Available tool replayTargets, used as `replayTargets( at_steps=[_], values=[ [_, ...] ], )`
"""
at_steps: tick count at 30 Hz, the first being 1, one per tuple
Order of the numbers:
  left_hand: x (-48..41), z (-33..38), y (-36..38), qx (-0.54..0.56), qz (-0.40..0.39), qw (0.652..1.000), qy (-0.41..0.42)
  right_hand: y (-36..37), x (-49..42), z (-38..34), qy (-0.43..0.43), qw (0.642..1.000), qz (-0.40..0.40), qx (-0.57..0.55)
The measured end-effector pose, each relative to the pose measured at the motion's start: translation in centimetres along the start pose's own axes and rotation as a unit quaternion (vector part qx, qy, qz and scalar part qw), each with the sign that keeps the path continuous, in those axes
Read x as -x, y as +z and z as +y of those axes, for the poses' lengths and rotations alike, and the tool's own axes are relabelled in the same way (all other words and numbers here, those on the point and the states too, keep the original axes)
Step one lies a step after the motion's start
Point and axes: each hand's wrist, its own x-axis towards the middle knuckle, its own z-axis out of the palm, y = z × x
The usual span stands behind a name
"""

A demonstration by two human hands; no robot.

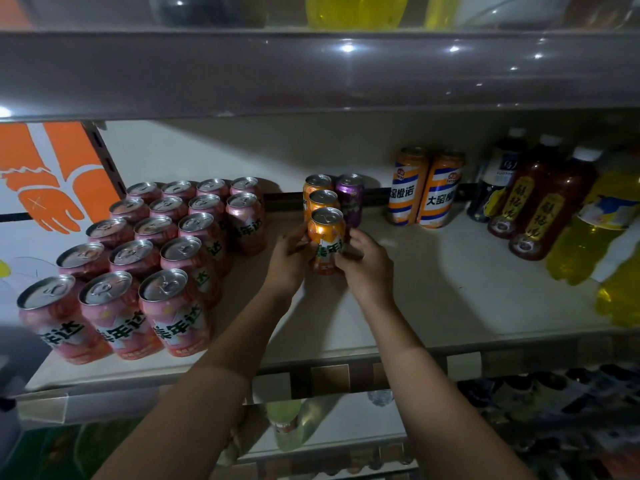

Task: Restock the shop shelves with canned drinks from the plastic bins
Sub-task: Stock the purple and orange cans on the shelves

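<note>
Far left, pink cans (145, 258) packed in rows on the shelf (450, 289). My left hand (289, 261) curls round the orange can (325, 240) from its left. The can is upright mid-shelf, fronting a row of two more orange cans (322, 200). My right hand (367, 268) grips its right side. Purple can (351, 199) beside the row, then tall orange-blue cans (422, 188), bottles (540, 202) far right.

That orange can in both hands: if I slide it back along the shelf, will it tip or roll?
Probably slides, not tips: the orange can seems to stand upright on the smooth shelf. Its tab looks unpulled, so likely full, stiff, fairly heavy. Its glossy wall may slip; left hand and right hand grip opposite sides.
</note>
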Motion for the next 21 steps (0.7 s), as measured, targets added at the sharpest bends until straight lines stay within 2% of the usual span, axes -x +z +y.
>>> replayTargets(
  at_steps=[10, 12, 14, 15, 18, 21],
  values=[
    [0.5, 0.4, 0.2, -0.034, 0.015, 0.999, -0.011, 0.1, 0.3, 0.1, -0.007, 1.0, 0.002, -0.012],
    [1.2, 0.5, 0.5, -0.052, 0.088, 0.995, -0.006, -0.6, 0.5, 0.1, 0.004, 1.0, -0.011, -0.021],
    [3.0, 1.3, 1.6, -0.062, 0.188, 0.979, 0.048, -2.2, 1.2, 0.3, 0.009, 1.0, -0.002, -0.023],
    [3.9, 1.8, 2.4, -0.058, 0.198, 0.975, 0.087, -3.3, 1.6, 0.3, 0.009, 0.999, 0.008, -0.029],
    [5.7, 3.7, 6.7, -0.021, 0.129, 0.981, 0.142, -7.8, 2.3, -0.1, 0.013, 0.996, 0.057, -0.069],
    [6.4, 6.4, 12.3, 0.034, 0.042, 0.994, 0.098, -12.9, 3.4, -1.4, 0.009, 0.99, 0.103, -0.094]
  ],
)
